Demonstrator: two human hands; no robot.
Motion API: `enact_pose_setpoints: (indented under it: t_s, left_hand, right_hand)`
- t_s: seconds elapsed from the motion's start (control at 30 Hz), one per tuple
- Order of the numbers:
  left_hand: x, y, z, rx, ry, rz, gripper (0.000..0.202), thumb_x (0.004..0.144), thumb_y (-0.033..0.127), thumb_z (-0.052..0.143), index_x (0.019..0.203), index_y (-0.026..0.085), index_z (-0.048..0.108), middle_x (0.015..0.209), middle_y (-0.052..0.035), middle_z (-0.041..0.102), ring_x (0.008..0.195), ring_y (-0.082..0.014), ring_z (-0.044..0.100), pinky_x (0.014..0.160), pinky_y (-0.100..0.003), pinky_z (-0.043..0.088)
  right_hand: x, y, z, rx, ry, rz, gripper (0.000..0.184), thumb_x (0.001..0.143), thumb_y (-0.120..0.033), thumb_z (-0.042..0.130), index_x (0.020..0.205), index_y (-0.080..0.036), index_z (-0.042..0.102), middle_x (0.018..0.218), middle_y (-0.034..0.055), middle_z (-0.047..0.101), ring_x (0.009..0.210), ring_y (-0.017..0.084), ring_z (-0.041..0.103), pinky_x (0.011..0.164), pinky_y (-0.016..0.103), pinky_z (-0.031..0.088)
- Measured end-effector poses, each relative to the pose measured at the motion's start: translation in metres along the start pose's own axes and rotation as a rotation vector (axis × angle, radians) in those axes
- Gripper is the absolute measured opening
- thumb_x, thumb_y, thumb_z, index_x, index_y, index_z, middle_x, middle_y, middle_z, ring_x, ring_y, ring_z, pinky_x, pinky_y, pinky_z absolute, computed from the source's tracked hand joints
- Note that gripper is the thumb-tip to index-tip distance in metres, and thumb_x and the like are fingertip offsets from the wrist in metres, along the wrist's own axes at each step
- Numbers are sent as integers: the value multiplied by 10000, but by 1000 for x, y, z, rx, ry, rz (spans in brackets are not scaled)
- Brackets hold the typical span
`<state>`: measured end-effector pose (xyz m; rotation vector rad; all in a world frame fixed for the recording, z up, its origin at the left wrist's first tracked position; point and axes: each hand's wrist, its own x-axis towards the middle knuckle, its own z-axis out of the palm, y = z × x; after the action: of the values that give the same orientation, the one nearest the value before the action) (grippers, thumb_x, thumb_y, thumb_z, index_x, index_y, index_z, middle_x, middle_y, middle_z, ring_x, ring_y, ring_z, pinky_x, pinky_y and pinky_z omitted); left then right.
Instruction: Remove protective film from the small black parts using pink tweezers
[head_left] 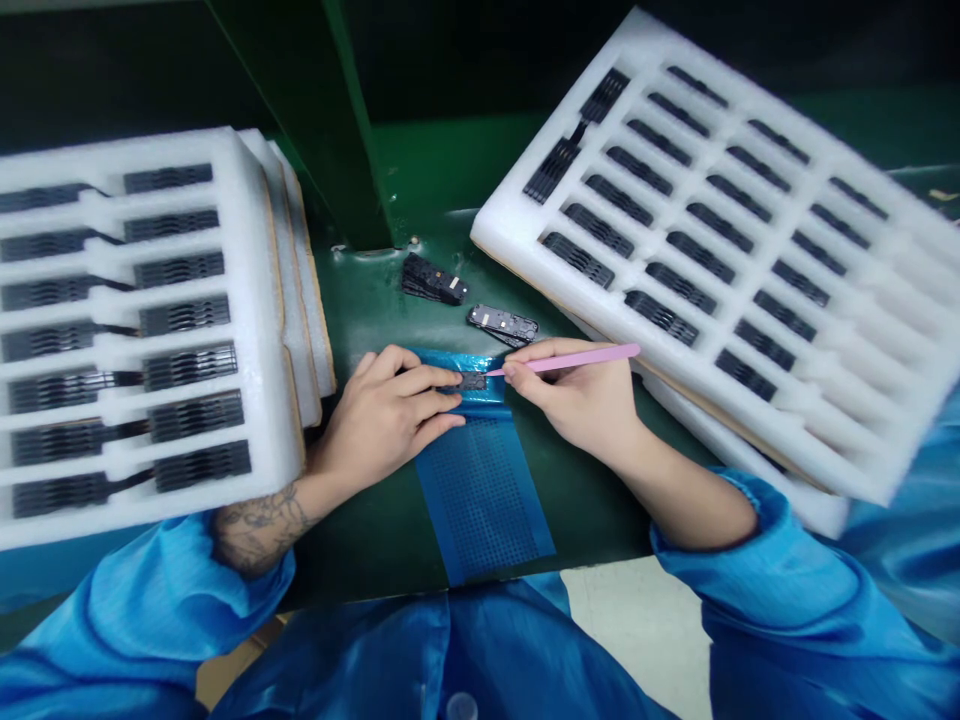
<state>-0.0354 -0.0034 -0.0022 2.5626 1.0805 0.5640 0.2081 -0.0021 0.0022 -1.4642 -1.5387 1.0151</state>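
My left hand (401,400) rests on a blue plastic sheet with its fingertips holding down the left end of a small flat black part (472,381). In my right hand (589,395) is a pair of pink tweezers (585,358), pinched between thumb and fingers. Their tip reaches the right end of the black part; whether it grips anything there is too small to tell. The blue sheet (486,495) runs from under both hands toward the table's front edge, its lower part covered with rows of tiny dark marks. Just beyond my hands lie two small stacks of black parts (433,279) (502,322).
On the left stands a stack of white foam trays (255,400) with black parts in its slots. A tilted white foam tray (517,225) on the right holds rows of similar parts, with another layer beneath. A green post (330,130) rises from the green table (360,550) at the back.
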Motion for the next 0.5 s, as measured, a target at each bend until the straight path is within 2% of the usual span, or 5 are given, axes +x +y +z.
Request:
enact_pose_setpoints:
  t_s: [0.23, 0.5]
  left_hand:
    - [-1, -1, 0, -10, 2, -1, 174, 924, 405, 706, 1018, 273, 771, 1170, 24, 748, 993, -212, 552, 779, -397, 398]
    - [0, 1, -1, -5, -11, -12, 185, 937, 413, 687, 1023, 271, 769, 1179, 42, 746, 997, -215, 550, 789, -398, 399]
  right_hand:
    - [0, -4, 0, -41, 3, -9, 67, 797, -237, 767, 801, -175, 790, 750, 45, 771, 620, 142, 676, 513, 224, 498]
    - [2, -6, -2, -12, 1, 28, 96, 776, -263, 781, 773, -167, 789, 710, 47, 762, 565, 136, 645, 488, 230, 490]
